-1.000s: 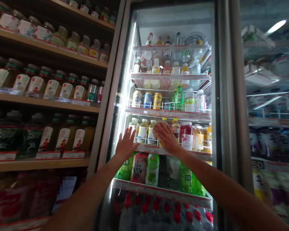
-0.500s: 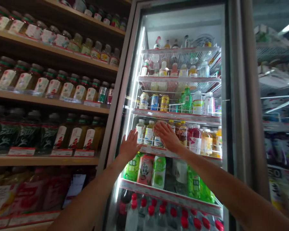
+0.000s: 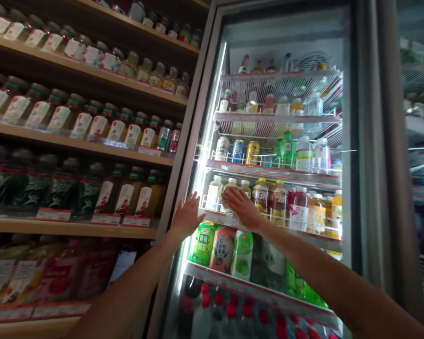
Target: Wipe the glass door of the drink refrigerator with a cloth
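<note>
Raised before a tall glass-fronted fridge, my left hand [image 3: 187, 217] has its fingers stretched upward and holds nothing; it is near the door's left edge. My right hand [image 3: 243, 207] is also empty and spread, palm toward the glass, in front of a row of bottles. Whether either palm touches the glass I cannot tell. Behind the door, a white-capped bottle [image 3: 215, 192] stands between the hands, and yellow-capped bottles [image 3: 279, 200] stand right of my right hand. Below are a green carton-like bottle [image 3: 202, 243] and a pink one [image 3: 222, 249].
Wooden shelves [image 3: 74, 226] with rows of bottles and price tags fill the left side. The fridge's metal frame [image 3: 188, 127] runs between them and the glass. Red-capped bottles [image 3: 230, 313] stand at the fridge bottom. Another cooler [image 3: 422, 188] is at the right edge.
The shelves and fridge have shifted rightward in view. Against the bottles, my right hand has moved slightly left; both hands remain raised and spread.
</note>
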Motion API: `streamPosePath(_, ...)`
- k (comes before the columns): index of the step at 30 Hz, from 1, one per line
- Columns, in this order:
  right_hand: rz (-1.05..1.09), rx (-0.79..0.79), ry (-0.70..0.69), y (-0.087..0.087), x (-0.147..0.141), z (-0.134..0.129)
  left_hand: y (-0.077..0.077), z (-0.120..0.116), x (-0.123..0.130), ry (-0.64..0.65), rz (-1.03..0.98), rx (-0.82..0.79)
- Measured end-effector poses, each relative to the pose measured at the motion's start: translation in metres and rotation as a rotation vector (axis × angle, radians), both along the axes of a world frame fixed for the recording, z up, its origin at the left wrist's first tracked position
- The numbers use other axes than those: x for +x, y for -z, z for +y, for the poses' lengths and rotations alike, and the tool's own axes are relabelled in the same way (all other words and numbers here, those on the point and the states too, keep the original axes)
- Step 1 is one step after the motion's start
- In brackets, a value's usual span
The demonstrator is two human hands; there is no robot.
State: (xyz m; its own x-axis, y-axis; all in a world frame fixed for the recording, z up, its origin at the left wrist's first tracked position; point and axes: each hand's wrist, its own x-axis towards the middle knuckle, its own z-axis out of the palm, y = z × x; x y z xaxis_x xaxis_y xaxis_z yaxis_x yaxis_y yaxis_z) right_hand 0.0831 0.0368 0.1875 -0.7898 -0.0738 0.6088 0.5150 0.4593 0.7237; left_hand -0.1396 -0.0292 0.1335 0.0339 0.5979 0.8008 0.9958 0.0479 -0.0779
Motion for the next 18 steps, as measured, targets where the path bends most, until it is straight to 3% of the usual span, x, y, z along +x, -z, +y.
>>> streamPosePath(1, -0.071, 0.000, -0.008, 0.006, -0.001, -0.001, 0.001, 0.000, -0.004, -0.007, -0.012, 0.000)
streamPosePath(3, -0.106, -0.012, -0.006, 0.001, -0.008, -0.001, 0.000, 0.001, -0.013, -0.023, -0.026, -0.003)
streamPosePath(8, 0.216, -0.091, 0.045, -0.048, -0.041, 0.001, -0.006, 0.000, -0.028, -0.036, -0.008, 0.010)
streamPosePath(11, 0.199, -0.099, 0.010, -0.032, -0.054, 0.000, -0.007, -0.004, -0.032, -0.041, -0.015, 0.001)
streamPosePath(15, -0.121, -0.051, -0.091, 0.009, -0.060, -0.001, -0.001, -0.007, -0.042, -0.042, -0.031, 0.009)
streamPosePath(16, -0.166, -0.042, -0.103, 0.009, -0.063, -0.001, -0.001, -0.008, -0.046, -0.041, -0.034, 0.016)
streamPosePath(18, -0.152, -0.035, -0.104, -0.007, -0.072, 0.001, -0.001, -0.009, -0.054, -0.048, -0.037, 0.032)
